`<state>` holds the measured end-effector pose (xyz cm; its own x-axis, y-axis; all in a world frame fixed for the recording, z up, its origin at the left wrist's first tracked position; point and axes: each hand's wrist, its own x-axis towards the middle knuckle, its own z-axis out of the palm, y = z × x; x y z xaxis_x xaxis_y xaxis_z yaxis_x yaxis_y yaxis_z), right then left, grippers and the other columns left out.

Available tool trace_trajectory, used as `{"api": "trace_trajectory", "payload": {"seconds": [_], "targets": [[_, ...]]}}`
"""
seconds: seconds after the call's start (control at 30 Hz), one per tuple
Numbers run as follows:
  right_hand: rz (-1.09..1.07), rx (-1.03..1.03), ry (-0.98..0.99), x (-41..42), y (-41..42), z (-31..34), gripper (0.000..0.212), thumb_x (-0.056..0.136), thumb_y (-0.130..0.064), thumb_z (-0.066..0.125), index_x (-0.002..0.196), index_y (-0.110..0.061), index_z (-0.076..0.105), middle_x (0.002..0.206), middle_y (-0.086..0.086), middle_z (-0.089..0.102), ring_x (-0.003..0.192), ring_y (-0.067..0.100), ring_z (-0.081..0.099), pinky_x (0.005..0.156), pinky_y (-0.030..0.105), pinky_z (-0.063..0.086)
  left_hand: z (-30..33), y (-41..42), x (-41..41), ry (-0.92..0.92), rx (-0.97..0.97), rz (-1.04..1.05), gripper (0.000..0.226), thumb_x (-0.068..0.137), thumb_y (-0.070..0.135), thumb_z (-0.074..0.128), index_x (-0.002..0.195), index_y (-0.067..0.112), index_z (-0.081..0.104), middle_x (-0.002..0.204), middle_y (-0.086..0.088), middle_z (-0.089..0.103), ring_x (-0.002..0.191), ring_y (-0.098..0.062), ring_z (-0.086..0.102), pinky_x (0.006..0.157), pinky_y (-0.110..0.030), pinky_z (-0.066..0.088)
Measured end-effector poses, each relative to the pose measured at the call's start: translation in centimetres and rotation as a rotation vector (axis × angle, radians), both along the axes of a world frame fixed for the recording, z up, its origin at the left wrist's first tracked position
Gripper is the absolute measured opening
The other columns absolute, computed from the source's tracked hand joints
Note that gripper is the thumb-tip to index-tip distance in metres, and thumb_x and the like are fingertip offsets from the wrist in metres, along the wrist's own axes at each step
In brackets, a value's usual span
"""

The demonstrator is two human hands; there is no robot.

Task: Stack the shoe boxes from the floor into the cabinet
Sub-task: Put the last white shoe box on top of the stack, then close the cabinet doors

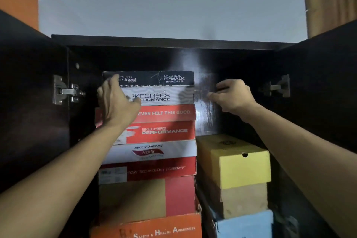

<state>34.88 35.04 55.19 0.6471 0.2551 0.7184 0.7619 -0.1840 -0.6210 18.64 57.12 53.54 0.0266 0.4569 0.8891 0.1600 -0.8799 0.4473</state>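
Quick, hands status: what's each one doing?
Left hand: open, fingers on the black box and white box.
Right hand: loosely curled, no grip on anything.

Both my arms are raised and stretched forward, bare from elbow to wrist, running up from the lower corners toward the middle. My left hand (pixel 117 100) is tilted inward, back of the hand facing me, fingers extended upward and slightly spread, thumb angled off to the right. My right hand (pixel 232 96) sits at about the same height, knuckles up, fingers curled and pointing left; they look pinched together, though blur keeps me from being sure. The hands are well apart.
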Motion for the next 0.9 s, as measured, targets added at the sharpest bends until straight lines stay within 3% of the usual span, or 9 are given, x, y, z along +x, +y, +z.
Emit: {"api": "trace_trajectory", "payload": {"seconds": [0.2,0.27,0.37,0.47,0.53,0.6,0.7,0.8,0.9], "targets": [[-0.122,-0.067,0.014,-5.0,-8.7,-6.4,0.05,0.085,-0.03,0.073,0.128,-0.01,0.057,0.11,0.008,0.069,0.093,0.021,0.068,0.084,0.041,0.059,-5.9,-8.2,1.0,0.23,-0.049,-0.421,0.059,0.075,0.023,0.076,0.13,0.016,0.055,0.133,-0.008,0.057,0.122,-0.026,0.052,0.102,-0.033,0.042],[-0.193,-0.099,0.033,-6.8,-12.2,-8.4,0.048,0.085,-0.031,0.073,0.127,-0.012,0.058,0.101,0.004,0.07,0.085,0.017,0.07,0.078,0.037,0.061,-8.5,-11.4,0.9,0.297,-0.026,-0.536,0.058,0.073,0.025,0.078,0.127,0.015,0.058,0.13,-0.004,0.06,0.118,-0.02,0.054,0.094,-0.025,0.04],[-0.331,-0.118,0.055,-9.6,-17.0,-11.4,0.045,0.084,-0.03,0.074,0.123,-0.013,0.06,0.087,-0.001,0.07,0.074,0.01,0.07,0.067,0.028,0.06,-12.7,-15.7,0.3,0.414,-0.037,-0.687,0.061,0.072,0.03,0.08,0.127,0.018,0.058,0.129,-0.001,0.059,0.112,-0.016,0.055,0.086,-0.022,0.038],[-0.439,-0.114,0.098,-11.7,-20.6,-14.2,0.042,0.081,-0.029,0.077,0.116,-0.01,0.065,0.089,0.003,0.072,0.081,0.016,0.071,0.078,0.039,0.06,-16.3,-18.9,0.0,0.504,-0.05,-0.801,0.063,0.073,0.034,0.08,0.129,0.021,0.055,0.131,0.001,0.058,0.109,-0.014,0.054,0.079,-0.021,0.038],[-0.547,-0.097,0.11,-13.0,-22.7,-16.0,0.038,0.082,-0.029,0.076,0.113,-0.01,0.066,0.095,0.005,0.072,0.087,0.019,0.069,0.082,0.04,0.059,-18.5,-20.9,-0.3,0.577,-0.046,-0.872,0.065,0.074,0.037,0.078,0.132,0.02,0.052,0.137,0.001,0.054,0.119,-0.018,0.052,0.085,-0.024,0.037],[-0.677,-0.077,0.092,-14.0,-24.4,-17.3,0.031,0.084,-0.027,0.074,0.11,-0.011,0.067,0.098,0.006,0.071,0.085,0.017,0.066,0.07,0.027,0.055,-20.6,-22.9,-0.5,0.623,-0.047,-0.94,0.065,0.074,0.039,0.076,0.131,0.02,0.052,0.137,0.0,0.054,0.116,-0.019,0.053,0.084,-0.025,0.037],[-0.856,-0.041,0.06,-14.2,-26.5,-18.6,0.028,0.087,-0.026,0.071,0.111,-0.014,0.064,0.103,0.006,0.068,0.082,0.015,0.059,0.055,0.013,0.036,-23.1,-25.4,0.0,0.671,-0.079,-1.0,0.07,0.073,0.041,0.077,0.133,0.019,0.05,0.135,-0.001,0.055,0.117,-0.019,0.054,0.086,-0.027,0.044],[-0.974,-0.032,0.046,-13.8,-28.0,-18.8,0.04,0.087,-0.026,0.069,0.122,-0.013,0.056,0.117,0.009,0.059,0.089,0.018,0.052,0.064,0.015,0.037,-24.6,-27.9,1.3,0.703,-0.099,-1.042,0.072,0.074,0.042,0.077,0.136,0.02,0.047,0.138,-0.002,0.053,0.122,-0.021,0.053,0.095,-0.034,0.05],[-1.016,-0.031,0.086,-13.3,-28.9,-18.8,0.049,0.088,-0.026,0.068,0.131,-0.013,0.048,0.13,0.012,0.05,0.109,0.029,0.053,0.085,0.033,0.044,-25.8,-30.2,2.4,0.722,-0.142,-1.097,0.072,0.076,0.04,0.076,0.137,0.022,0.045,0.142,-0.002,0.047,0.128,-0.021,0.048,0.098,-0.033,0.047]]}}
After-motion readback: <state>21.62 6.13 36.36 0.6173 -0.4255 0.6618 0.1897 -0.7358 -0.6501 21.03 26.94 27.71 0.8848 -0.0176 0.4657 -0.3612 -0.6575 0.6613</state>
